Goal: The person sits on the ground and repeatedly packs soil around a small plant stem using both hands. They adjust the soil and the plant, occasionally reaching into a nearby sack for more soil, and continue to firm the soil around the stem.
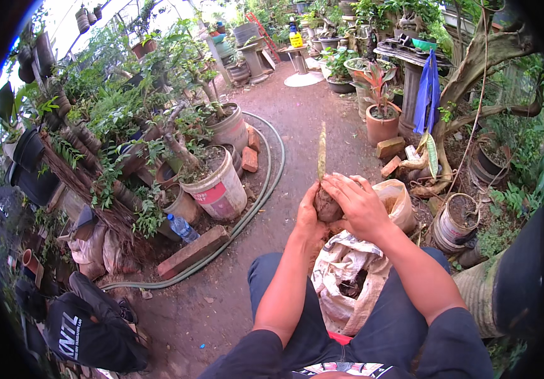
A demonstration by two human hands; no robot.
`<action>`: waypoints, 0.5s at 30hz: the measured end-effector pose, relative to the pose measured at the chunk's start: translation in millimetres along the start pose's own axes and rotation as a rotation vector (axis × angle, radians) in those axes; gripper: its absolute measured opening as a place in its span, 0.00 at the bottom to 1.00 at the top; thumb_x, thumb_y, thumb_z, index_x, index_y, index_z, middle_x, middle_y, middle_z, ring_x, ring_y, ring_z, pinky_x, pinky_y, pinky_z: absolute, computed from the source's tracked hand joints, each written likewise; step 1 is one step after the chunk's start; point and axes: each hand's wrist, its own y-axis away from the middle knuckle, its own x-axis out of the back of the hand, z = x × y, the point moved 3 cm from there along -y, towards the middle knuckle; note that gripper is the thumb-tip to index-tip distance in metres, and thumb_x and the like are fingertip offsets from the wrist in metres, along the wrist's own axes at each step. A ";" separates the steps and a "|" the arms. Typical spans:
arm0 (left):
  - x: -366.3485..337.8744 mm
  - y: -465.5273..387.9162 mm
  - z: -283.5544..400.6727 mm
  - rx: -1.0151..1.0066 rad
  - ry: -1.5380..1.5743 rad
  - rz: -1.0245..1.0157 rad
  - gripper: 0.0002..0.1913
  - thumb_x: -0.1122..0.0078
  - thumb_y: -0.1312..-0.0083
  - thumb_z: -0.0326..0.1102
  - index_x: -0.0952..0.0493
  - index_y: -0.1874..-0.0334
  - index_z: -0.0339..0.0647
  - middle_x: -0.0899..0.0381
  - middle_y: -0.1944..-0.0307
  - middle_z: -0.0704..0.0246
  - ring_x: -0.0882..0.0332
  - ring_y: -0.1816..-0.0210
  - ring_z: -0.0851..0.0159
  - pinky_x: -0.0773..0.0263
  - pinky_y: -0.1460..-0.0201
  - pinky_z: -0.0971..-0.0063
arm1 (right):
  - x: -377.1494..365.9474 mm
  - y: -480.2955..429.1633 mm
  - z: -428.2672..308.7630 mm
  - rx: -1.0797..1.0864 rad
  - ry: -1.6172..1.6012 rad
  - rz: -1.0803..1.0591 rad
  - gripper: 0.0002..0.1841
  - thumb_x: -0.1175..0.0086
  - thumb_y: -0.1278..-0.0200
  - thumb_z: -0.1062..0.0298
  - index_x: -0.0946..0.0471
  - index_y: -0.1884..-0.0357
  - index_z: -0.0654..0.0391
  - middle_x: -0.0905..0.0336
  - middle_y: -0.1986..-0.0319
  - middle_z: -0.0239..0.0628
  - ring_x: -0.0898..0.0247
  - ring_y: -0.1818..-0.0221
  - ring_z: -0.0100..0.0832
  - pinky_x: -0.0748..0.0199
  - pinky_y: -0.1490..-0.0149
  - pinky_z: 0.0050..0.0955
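Note:
Between my two hands is a brown, rounded root ball, with a thin, mottled plant stem standing upright from its top. My left hand cups the ball's left side. My right hand lies over its right side, fingers together across the top. Just below the hands, an open white woven sack with dark material inside stands between my knees. A second pale sack with brown fibrous material stands behind my right hand. The underside of the ball is partly hidden by my palms.
A person in dark clothes crouches at the lower left. A green hose curves past potted trees, a long brick and a plastic bottle. At right stand a terracotta pot, loose bricks and a white bucket.

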 end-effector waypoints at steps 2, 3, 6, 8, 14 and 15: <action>6.9 7.2 8.7 0.044 0.038 -0.114 0.25 0.54 0.22 0.52 0.29 0.32 0.42 0.21 0.37 0.61 0.20 0.38 0.57 0.24 0.34 0.54 | 21.3 -5.2 -9.1 0.012 -0.236 0.013 0.43 0.29 0.54 0.65 0.30 0.31 0.55 0.29 0.31 0.38 0.35 0.28 0.39 0.39 0.28 0.45; 6.8 11.8 10.7 0.052 0.055 -0.140 0.25 0.53 0.22 0.52 0.29 0.32 0.42 0.21 0.36 0.61 0.20 0.38 0.56 0.24 0.33 0.53 | 24.0 -5.4 -10.0 0.030 -0.236 0.018 0.44 0.27 0.56 0.63 0.31 0.31 0.55 0.29 0.31 0.38 0.35 0.28 0.40 0.39 0.28 0.45; -5.4 23.7 14.3 0.107 0.089 -0.242 0.26 0.50 0.24 0.53 0.29 0.31 0.43 0.21 0.36 0.61 0.20 0.38 0.54 0.24 0.34 0.51 | 26.2 -6.0 -8.5 0.060 -0.250 0.019 0.47 0.24 0.57 0.59 0.32 0.30 0.54 0.30 0.30 0.38 0.36 0.27 0.41 0.41 0.28 0.45; -3.6 21.2 11.8 0.089 0.032 -0.150 0.27 0.49 0.24 0.54 0.28 0.31 0.45 0.21 0.37 0.61 0.20 0.38 0.54 0.24 0.34 0.52 | 23.9 -3.2 -9.6 0.023 -0.221 0.009 0.49 0.25 0.56 0.52 0.33 0.29 0.56 0.31 0.29 0.39 0.39 0.25 0.41 0.45 0.26 0.45; -6.7 11.5 3.7 0.074 0.052 -0.068 0.25 0.48 0.27 0.52 0.26 0.34 0.46 0.20 0.38 0.62 0.19 0.39 0.55 0.23 0.35 0.52 | 15.5 1.5 -3.9 -0.007 -0.192 -0.028 0.51 0.27 0.54 0.50 0.35 0.26 0.59 0.36 0.26 0.40 0.45 0.22 0.41 0.49 0.24 0.45; -6.4 11.5 4.2 0.070 0.062 -0.082 0.25 0.48 0.27 0.52 0.26 0.34 0.46 0.20 0.39 0.62 0.19 0.40 0.55 0.23 0.36 0.52 | 15.1 1.2 -4.2 0.004 -0.188 -0.031 0.51 0.27 0.54 0.50 0.36 0.26 0.60 0.37 0.26 0.40 0.46 0.21 0.41 0.49 0.24 0.45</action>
